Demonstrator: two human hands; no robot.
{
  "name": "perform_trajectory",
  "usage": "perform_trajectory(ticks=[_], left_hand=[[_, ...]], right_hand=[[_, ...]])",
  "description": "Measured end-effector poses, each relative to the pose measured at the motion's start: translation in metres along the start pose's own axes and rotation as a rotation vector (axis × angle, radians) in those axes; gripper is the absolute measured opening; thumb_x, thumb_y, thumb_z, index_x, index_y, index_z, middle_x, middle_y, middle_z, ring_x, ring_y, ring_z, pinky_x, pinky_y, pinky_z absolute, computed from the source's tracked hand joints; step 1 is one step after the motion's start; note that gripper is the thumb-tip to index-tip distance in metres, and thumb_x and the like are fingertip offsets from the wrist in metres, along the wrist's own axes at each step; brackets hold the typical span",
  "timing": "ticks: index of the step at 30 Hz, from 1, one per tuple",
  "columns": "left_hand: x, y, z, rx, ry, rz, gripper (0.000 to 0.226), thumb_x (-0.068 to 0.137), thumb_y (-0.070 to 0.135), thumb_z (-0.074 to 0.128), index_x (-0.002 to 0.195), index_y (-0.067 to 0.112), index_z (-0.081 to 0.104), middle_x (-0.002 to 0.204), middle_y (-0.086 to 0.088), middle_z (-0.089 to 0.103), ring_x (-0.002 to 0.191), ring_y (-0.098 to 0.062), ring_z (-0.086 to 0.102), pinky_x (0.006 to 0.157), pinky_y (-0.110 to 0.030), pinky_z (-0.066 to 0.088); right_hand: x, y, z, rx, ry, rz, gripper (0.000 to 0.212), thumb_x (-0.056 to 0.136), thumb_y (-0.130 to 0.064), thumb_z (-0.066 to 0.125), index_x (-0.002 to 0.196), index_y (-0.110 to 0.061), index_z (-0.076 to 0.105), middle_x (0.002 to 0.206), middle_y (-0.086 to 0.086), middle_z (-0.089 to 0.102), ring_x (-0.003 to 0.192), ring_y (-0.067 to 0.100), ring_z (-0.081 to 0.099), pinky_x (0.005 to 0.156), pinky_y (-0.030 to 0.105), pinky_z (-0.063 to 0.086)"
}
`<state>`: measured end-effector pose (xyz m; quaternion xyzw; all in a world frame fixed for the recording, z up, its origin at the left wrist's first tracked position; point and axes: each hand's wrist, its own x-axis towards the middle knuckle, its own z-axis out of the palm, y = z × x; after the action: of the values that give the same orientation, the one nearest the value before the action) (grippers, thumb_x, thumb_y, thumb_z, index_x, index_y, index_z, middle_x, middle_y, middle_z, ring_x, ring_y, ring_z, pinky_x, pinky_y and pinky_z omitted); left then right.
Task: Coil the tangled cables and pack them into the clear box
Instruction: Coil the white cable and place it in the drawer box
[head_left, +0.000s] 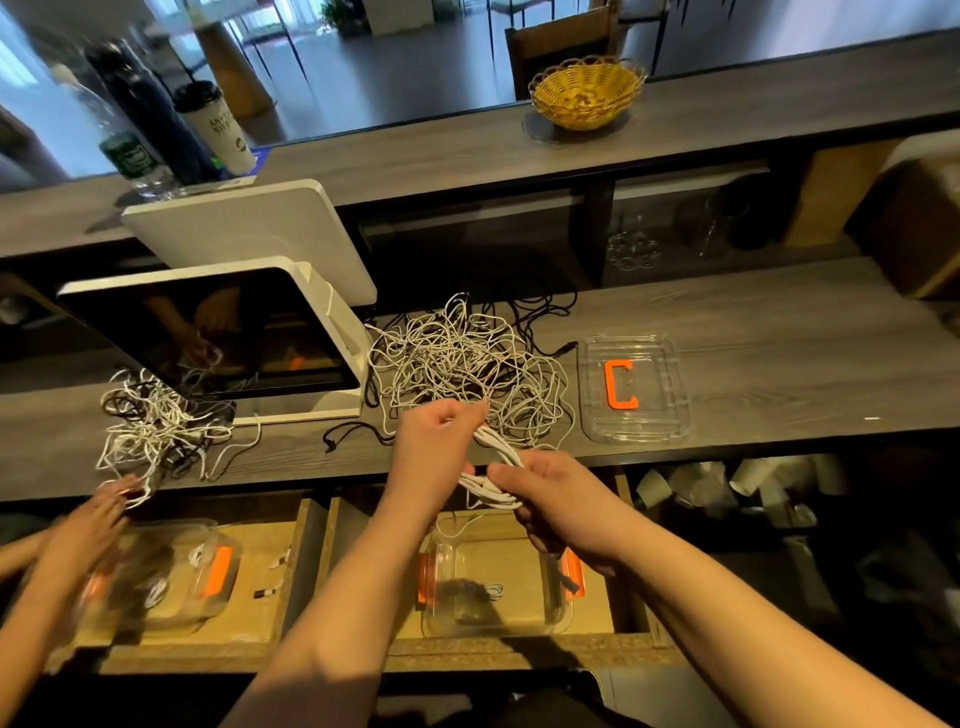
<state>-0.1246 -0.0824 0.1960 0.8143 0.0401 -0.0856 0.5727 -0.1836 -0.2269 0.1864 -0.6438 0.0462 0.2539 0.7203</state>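
Note:
A big tangle of white and black cables (457, 358) lies on the dark wooden counter beyond my hands. Just in front of the counter's edge I hold a small coil of white cable (493, 470). My left hand (434, 447) grips its upper end with curled fingers, and my right hand (556, 493) pinches its lower loops. Below my hands, in an open drawer, sits a clear box (441, 618) with orange clips and a little cable inside. A clear lid with an orange clip (636, 387) lies on the counter to the right.
A white screen (218, 338) stands left of the tangle. Another person's hand (104, 512) works at a second cable tangle (156, 426) and second clear box (156, 577) at the left. A wicker basket (587, 93) sits on the upper ledge. Paper cups (727, 488) fill a compartment at right.

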Motion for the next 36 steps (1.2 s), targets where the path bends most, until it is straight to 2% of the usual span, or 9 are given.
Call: perform_trajectory(ticks=[5, 9, 12, 15, 19, 24, 28, 34, 36], left_hand=[[-0.006, -0.003, -0.003, 0.256, -0.035, 0.07, 0.062, 0.099, 0.053, 0.047, 0.053, 0.014, 0.058, 0.042, 0.005, 0.052, 0.04, -0.009, 0.049, 0.049, -0.022, 0.037], [-0.012, -0.003, -0.005, 0.279, -0.088, 0.111, 0.062, 0.078, 0.067, 0.056, 0.051, 0.012, 0.049, 0.042, 0.004, 0.04, 0.034, -0.004, 0.039, 0.04, -0.018, 0.032], [-0.013, 0.0, 0.001, 0.24, -0.038, 0.115, 0.059, 0.082, 0.059, 0.061, 0.05, 0.012, 0.045, 0.04, 0.006, 0.038, 0.032, -0.004, 0.037, 0.038, -0.014, 0.031], [-0.013, 0.0, 0.006, 0.131, -0.01, 0.061, 0.06, 0.088, 0.052, 0.063, 0.046, 0.013, 0.045, 0.038, 0.005, 0.042, 0.031, -0.006, 0.04, 0.037, -0.017, 0.035], [-0.015, -0.001, 0.017, 0.034, 0.002, 0.009, 0.06, 0.077, 0.066, 0.06, 0.044, 0.018, 0.044, 0.037, 0.007, 0.038, 0.037, -0.011, 0.038, 0.049, -0.025, 0.038], [-0.011, -0.004, 0.027, -0.277, 0.219, -0.144, 0.052, 0.086, 0.054, 0.067, 0.056, 0.016, 0.051, 0.047, 0.002, 0.047, 0.04, -0.012, 0.047, 0.038, -0.024, 0.039], [-0.007, -0.008, 0.034, -0.336, 0.458, -0.158, 0.049, 0.093, 0.048, 0.064, 0.066, 0.008, 0.054, 0.051, 0.001, 0.048, 0.04, -0.008, 0.049, 0.039, -0.022, 0.044], [0.001, -0.023, 0.036, -0.087, 0.571, -0.022, 0.065, 0.095, 0.052, 0.06, 0.054, 0.004, 0.042, 0.044, -0.01, 0.04, 0.043, -0.019, 0.039, 0.041, -0.043, 0.041], [0.005, -0.026, 0.036, 0.093, 0.554, 0.034, 0.067, 0.094, 0.05, 0.062, 0.049, 0.006, 0.04, 0.043, -0.009, 0.04, 0.043, -0.019, 0.035, 0.046, -0.037, 0.033]], right_hand=[[0.001, -0.002, -0.016, -0.056, -0.079, 0.046, 0.024, 0.101, -0.03, 0.054, 0.078, -0.022, 0.056, 0.055, -0.003, 0.042, 0.044, 0.011, 0.035, 0.043, 0.024, 0.03], [0.004, -0.002, -0.025, -0.067, -0.136, 0.062, 0.026, 0.099, -0.032, 0.057, 0.077, -0.019, 0.053, 0.056, 0.0, 0.042, 0.043, 0.012, 0.035, 0.042, 0.024, 0.029], [0.003, -0.008, -0.03, -0.083, -0.078, -0.011, 0.026, 0.095, -0.034, 0.062, 0.083, -0.011, 0.06, 0.059, 0.0, 0.051, 0.044, 0.01, 0.044, 0.04, 0.021, 0.036], [0.009, -0.011, -0.038, -0.056, 0.08, -0.123, 0.048, 0.086, -0.052, 0.064, 0.097, -0.007, 0.071, 0.077, 0.004, 0.072, 0.067, 0.013, 0.067, 0.064, 0.024, 0.054], [0.017, -0.003, -0.054, -0.079, 0.135, -0.172, 0.044, 0.077, -0.066, 0.067, 0.087, -0.024, 0.074, 0.095, 0.013, 0.074, 0.09, 0.027, 0.069, 0.09, 0.046, 0.052], [0.018, 0.009, -0.042, -0.244, 0.115, -0.226, 0.028, 0.101, -0.029, 0.053, 0.082, -0.017, 0.068, 0.067, 0.007, 0.057, 0.057, 0.009, 0.05, 0.057, 0.023, 0.042], [0.019, 0.016, -0.027, -0.486, 0.091, -0.238, 0.03, 0.101, -0.035, 0.05, 0.079, -0.021, 0.065, 0.071, 0.002, 0.058, 0.066, 0.016, 0.051, 0.066, 0.041, 0.045], [0.01, 0.011, -0.016, -0.765, 0.044, -0.301, 0.034, 0.1, -0.038, 0.05, 0.081, -0.015, 0.067, 0.069, 0.001, 0.064, 0.065, 0.016, 0.057, 0.067, 0.039, 0.046], [0.009, 0.009, -0.017, -0.795, 0.055, -0.326, 0.033, 0.099, -0.035, 0.051, 0.079, -0.014, 0.066, 0.066, 0.001, 0.063, 0.062, 0.014, 0.055, 0.066, 0.037, 0.045]])
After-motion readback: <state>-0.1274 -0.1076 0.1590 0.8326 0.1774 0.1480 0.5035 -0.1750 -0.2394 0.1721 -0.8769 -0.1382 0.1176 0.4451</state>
